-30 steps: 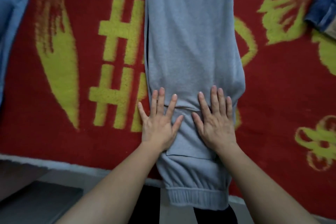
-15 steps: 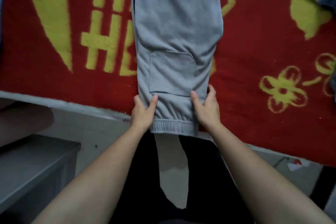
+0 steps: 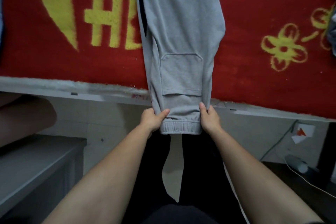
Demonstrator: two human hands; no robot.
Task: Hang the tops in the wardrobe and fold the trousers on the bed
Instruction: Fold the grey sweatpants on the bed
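I am gripping the near end of the grey trousers with both hands: my left hand is pinching the left edge just above the elastic band, thumb on top of the cloth, and my right hand is pinching the right edge the same way, so neither hand is free. The band end is hanging just off the edge of the bed, in front of my legs, while the rest of the trousers is lying lengthwise across the red and yellow blanket, already doubled leg on leg, with the patch pocket facing up just beyond my thumbs. The far end is running out of the top of the view. I am judging this to be the folding step, with the lengthwise fold done and the crosswise fold about to begin. The next move is calling for both hands lifting together and carrying the band end forward over the legs, level and square, so that the edges are meeting and no crease is forming.
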